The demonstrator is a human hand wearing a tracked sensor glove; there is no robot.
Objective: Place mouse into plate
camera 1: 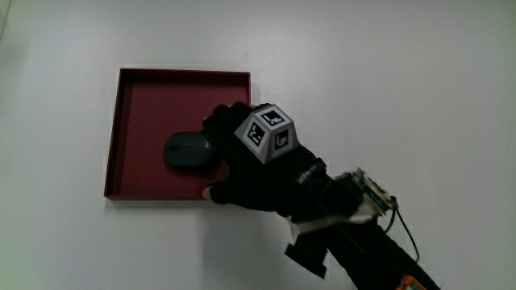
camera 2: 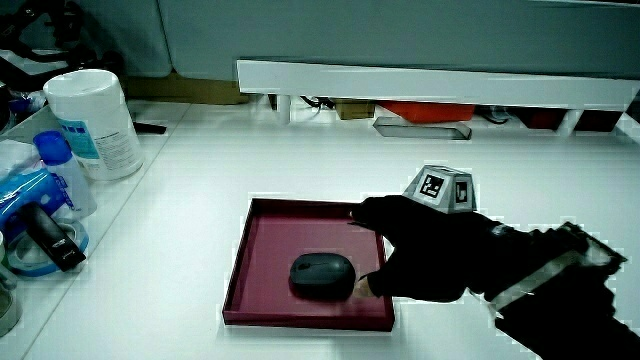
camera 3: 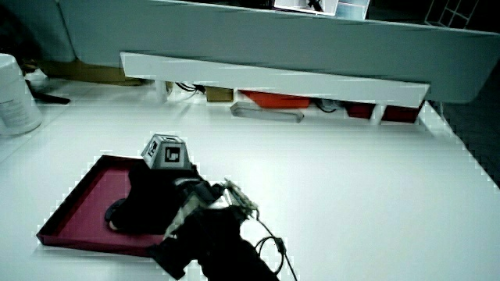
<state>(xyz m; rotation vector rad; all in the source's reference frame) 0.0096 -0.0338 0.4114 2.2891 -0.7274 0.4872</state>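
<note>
My hand (camera 1: 250, 173) wears black matt cloth, and the cube (camera 1: 266, 133) on its back looks like printed paper over hard plastic. The mouse (camera 1: 189, 151) is dark grey plastic with a faint sheen. The plate (camera 1: 137, 89) is a dull maroon, smooth tray. The desk (camera 1: 403, 80) is white, smooth and slightly glossy.

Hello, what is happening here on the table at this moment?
A hand in a black glove, with a small patterned cube on its back, reaches over the edge of a dark red square plate. A dark grey mouse lies inside the plate, flat on its floor, and the fingers are against one end of it. Whether they grip it or have let go cannot be told.
</note>
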